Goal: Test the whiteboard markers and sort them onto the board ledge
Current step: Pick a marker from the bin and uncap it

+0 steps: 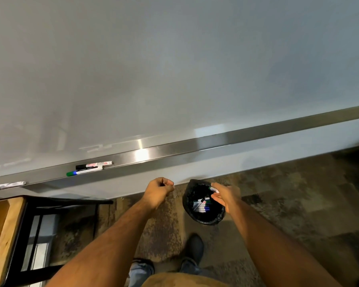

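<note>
Right hand grip on marker above bin

Pale grey board, brushed silver ledge, green-capped marker and black-capped marker with white barrels, black bin of mixed-colour markers, mottled brown carpet, tan wood tabletop at left, blue jeans

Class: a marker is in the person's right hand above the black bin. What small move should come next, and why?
Probably uncap it: the right hand pinches a white whiteboard marker over the black bin of markers, and the left hand hovers close, gripping nothing. The grey whiteboard is unmarked.
</note>
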The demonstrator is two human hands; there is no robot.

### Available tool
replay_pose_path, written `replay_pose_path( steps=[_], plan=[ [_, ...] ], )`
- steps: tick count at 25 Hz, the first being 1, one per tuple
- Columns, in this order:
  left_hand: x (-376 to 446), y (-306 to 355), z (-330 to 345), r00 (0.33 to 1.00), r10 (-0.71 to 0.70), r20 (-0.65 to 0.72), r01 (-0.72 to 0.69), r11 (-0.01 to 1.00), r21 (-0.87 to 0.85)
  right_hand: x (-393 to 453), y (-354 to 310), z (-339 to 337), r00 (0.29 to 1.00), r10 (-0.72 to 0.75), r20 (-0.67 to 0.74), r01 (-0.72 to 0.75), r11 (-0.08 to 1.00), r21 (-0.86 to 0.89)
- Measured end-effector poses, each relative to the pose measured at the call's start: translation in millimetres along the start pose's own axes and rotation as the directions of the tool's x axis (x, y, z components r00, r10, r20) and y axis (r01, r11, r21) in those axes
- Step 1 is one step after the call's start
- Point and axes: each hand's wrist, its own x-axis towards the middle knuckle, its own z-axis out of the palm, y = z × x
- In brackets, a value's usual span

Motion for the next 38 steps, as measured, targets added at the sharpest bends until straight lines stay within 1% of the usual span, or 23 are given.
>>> replay_pose_path(
  steps=[2,4,8,10,13,17,19,22,26,29,31,33,35,38],
  plan=[
    [1,1,1,1.0,0.007,0.016,-0.008,0.999,0.032,1,-3,5,0.998,0.012,-0.054,-0.013,1.0,-0.013],
    [2,0,0,0.999,0.009,0.031,-0.01,0.999,0.052,2,-5,6,0.997,0.029,-0.076,-0.029,1.0,-0.006],
    [4,-6,-9,0.999,-0.006,0.04,0.003,0.998,0.068,-3,-3,10,0.998,0.046,-0.047,-0.046,0.999,0.0],
    [5,-10,-18,1.0,-0.019,0.025,0.018,0.999,0.051,-6,1,21,1.0,0.004,-0.005,-0.004,1.0,0.004],
    [6,-13,-39,1.0,-0.022,0.004,0.022,1.0,0.013,-21,-1,52,0.992,-0.034,0.124,0.032,0.999,0.02],
    [10,-11,-76,1.0,-0.004,-0.021,0.002,0.997,-0.081,-47,-16,106,0.957,-0.063,0.283,0.059,0.998,0.023],
    [9,-9,-103,0.998,0.015,-0.067,-0.023,0.992,-0.128,-62,-24,138,0.936,-0.071,0.344,0.077,0.997,-0.003],
    [7,-16,-148,0.99,0.02,-0.141,-0.052,0.973,-0.226,-82,-26,191,0.911,-0.07,0.405,0.1,0.993,-0.054],
    [13,-32,-203,0.981,-0.023,-0.194,-0.043,0.943,-0.331,-105,-24,255,0.888,-0.038,0.458,0.086,0.993,-0.085],
    [21,-39,-240,0.976,-0.041,-0.213,-0.041,0.93,-0.366,-121,-18,298,0.887,-0.028,0.461,0.082,0.992,-0.098],
    [28,-43,-262,0.974,-0.047,-0.223,-0.038,0.932,-0.36,-126,-13,322,0.899,-0.014,0.438,0.094,0.982,-0.161],
    [34,-45,-280,0.974,-0.074,-0.215,-0.005,0.937,-0.348,-130,-7,342,0.91,-0.006,0.414,0.102,0.972,-0.211],
    [39,-46,-292,0.974,-0.13,-0.185,0.058,0.935,-0.35,-132,-2,356,0.923,-0.014,0.384,0.118,0.961,-0.249],
    [44,-46,-306,0.984,-0.146,-0.098,0.114,0.955,-0.274,-132,9,372,0.954,-0.092,0.285,0.178,0.94,-0.291]
  ],
)
